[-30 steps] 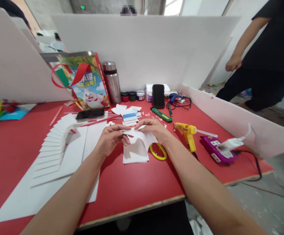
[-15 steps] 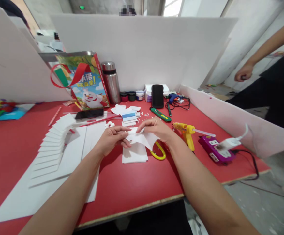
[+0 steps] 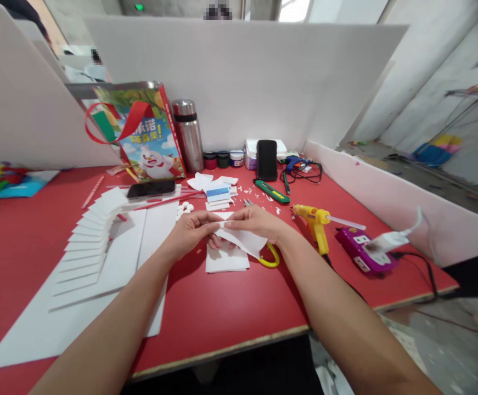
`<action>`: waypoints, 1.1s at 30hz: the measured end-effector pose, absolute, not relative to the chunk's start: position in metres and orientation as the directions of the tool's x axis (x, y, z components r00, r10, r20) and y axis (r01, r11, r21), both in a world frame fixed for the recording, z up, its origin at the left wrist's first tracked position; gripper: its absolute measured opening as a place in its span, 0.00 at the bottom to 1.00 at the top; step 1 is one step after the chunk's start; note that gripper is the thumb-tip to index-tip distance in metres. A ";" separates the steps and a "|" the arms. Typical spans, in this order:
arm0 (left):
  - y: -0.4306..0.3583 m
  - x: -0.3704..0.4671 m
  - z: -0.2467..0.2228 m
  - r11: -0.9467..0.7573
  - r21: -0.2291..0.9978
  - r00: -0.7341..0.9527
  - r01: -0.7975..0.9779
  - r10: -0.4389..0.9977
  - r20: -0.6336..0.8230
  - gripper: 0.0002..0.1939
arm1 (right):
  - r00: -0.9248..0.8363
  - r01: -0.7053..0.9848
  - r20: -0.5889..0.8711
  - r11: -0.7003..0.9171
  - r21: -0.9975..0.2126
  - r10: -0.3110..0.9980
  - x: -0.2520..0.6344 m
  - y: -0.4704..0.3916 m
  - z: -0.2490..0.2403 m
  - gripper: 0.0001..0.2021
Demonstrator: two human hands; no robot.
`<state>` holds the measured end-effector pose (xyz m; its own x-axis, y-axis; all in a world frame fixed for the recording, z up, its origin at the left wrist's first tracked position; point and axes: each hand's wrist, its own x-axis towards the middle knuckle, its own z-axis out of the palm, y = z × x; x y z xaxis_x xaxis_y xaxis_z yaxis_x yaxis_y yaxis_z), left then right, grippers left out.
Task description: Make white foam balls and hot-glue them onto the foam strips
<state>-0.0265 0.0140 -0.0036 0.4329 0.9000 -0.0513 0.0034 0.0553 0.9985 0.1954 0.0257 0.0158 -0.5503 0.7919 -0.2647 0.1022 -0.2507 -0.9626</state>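
Both hands hold one piece of white paper [image 3: 245,240] over the middle of the red table. My left hand [image 3: 191,233] pinches its left edge between thumb and fingers. Close beside it, my right hand [image 3: 255,222] grips the same edge, thumb on top. The paper's free part hangs toward me and to the right. Below lies a small stack of white paper sheets [image 3: 227,263], partly covered by the hands. Yellow-handled scissors [image 3: 272,258] rest under my right hand; only a handle loop and the tips show.
A fan-like white stepped model [image 3: 84,247] stands on white boards at left. Beyond are a phone [image 3: 151,189], a gift bag [image 3: 152,142] and a steel flask [image 3: 188,137]. At right lie a green cutter [image 3: 271,192], a yellow glue gun [image 3: 315,222] and a purple power strip [image 3: 364,252].
My hands have drawn closer together on the paper's edge, and its free part has swung lower. The person standing at the right has mostly left the view.
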 end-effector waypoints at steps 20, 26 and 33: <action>0.020 -0.031 -0.004 0.191 0.940 0.290 -0.284 0.951 -0.106 0.18 | -0.417 -0.011 0.057 0.057 -0.998 0.907 0.194 0.033 0.007 0.14; 0.020 -0.031 -0.004 0.139 0.956 0.266 -0.258 0.961 -0.068 0.15 | -0.446 0.080 0.086 0.136 -0.988 0.891 0.200 0.032 0.013 0.13; 0.022 -0.042 0.002 0.062 0.947 0.249 -0.316 0.968 0.019 0.08 | -0.220 -0.198 0.080 0.036 -0.979 0.972 0.225 0.038 0.030 0.09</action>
